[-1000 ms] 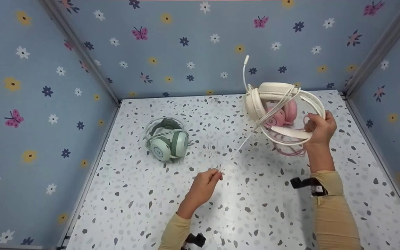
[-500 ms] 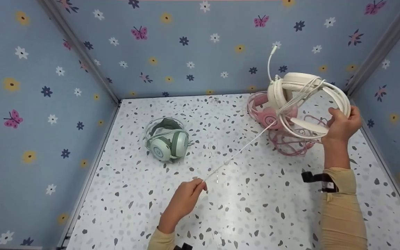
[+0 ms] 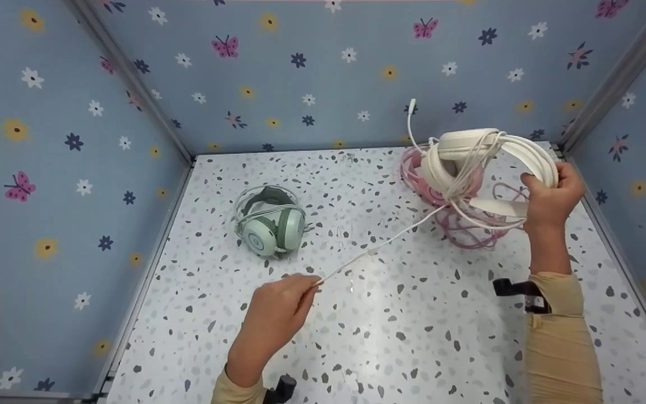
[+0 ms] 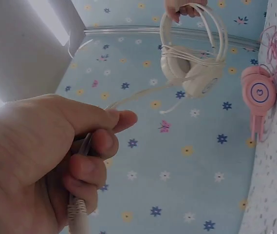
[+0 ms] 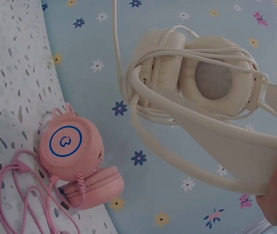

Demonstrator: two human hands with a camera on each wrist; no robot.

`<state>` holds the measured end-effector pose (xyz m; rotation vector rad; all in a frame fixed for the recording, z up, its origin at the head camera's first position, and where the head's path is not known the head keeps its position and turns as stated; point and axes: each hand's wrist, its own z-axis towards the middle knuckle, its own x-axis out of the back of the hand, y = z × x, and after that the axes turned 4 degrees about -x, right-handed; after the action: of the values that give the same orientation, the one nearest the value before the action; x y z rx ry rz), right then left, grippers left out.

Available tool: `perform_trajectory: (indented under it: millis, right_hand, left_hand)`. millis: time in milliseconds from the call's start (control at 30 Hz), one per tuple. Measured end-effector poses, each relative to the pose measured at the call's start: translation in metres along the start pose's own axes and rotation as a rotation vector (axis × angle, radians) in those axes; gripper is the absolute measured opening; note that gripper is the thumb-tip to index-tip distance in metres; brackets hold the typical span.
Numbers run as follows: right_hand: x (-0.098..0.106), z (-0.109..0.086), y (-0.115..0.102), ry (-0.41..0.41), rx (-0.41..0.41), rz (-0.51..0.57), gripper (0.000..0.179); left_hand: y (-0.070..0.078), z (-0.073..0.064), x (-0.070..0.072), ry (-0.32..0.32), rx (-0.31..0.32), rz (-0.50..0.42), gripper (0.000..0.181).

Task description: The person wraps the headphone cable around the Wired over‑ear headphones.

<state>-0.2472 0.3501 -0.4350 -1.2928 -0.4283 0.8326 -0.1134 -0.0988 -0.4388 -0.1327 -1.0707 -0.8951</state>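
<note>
My right hand [image 3: 554, 197] grips a white headset [image 3: 439, 168] by its headband, holding it up over the table at the right. Loops of its white cable [image 5: 196, 52] wrap round the ear cups, and its microphone boom [image 3: 411, 120] sticks up. From the wrapped part, a length of cable runs down to my left hand [image 3: 281, 308], which pinches it near the middle of the table. In the left wrist view the cable's thicker ribbed end [image 4: 78, 214] hangs below my curled fingers [image 4: 87, 168].
A pink headset [image 5: 70, 146] with a loose pink cable [image 3: 471, 233] lies behind and below the white one. To the left a green headset [image 3: 270, 224] rests on the speckled table [image 3: 379, 348]. Blue flowered walls [image 3: 323, 73] enclose the back and sides.
The white headset has moved right, then slightly back down. My left hand has drawn left and towards me, leaving a longer stretch of cable between the hands.
</note>
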Motion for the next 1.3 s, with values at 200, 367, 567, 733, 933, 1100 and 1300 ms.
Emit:
perform_trajectory:
  millis: [200, 367, 567, 733, 933, 1100, 1300]
  right_hand:
    - [-0.006, -0.013, -0.015, -0.258, 0.035, -0.352, 0.019]
    - [-0.015, -0.025, -0.028, -0.596, 0.041, -0.494, 0.025]
    - [-0.026, -0.046, -0.058, -0.997, 0.082, -0.49, 0.024]
    - [-0.029, -0.047, -0.04, -1.283, 0.109, -0.342, 0.03]
    - [-0.043, -0.055, -0.026, -1.53, 0.092, 0.034, 0.025]
    - [-0.052, -0.06, -0.018, -1.634, 0.11, 0.289, 0.019]
    - [-0.057, -0.063, -0.004, -1.596, -0.068, 0.615, 0.023]
  left_hand:
    - [-0.002, 0.027, 0.026, 0.276, -0.235, 0.076, 0.012]
    - [-0.01, 0.056, 0.048, 0.34, -0.355, 0.062, 0.011]
    - [-0.037, 0.102, 0.07, 0.164, -0.422, -0.078, 0.009]
    - [-0.077, 0.142, 0.06, -0.071, -0.363, -0.306, 0.01]
    - [-0.108, 0.158, 0.019, -0.196, -0.127, -0.562, 0.011]
    - [-0.11, 0.151, -0.019, -0.296, -0.006, -0.738, 0.015]
    - [-0.095, 0.132, -0.05, -0.247, -0.003, -0.906, 0.013]
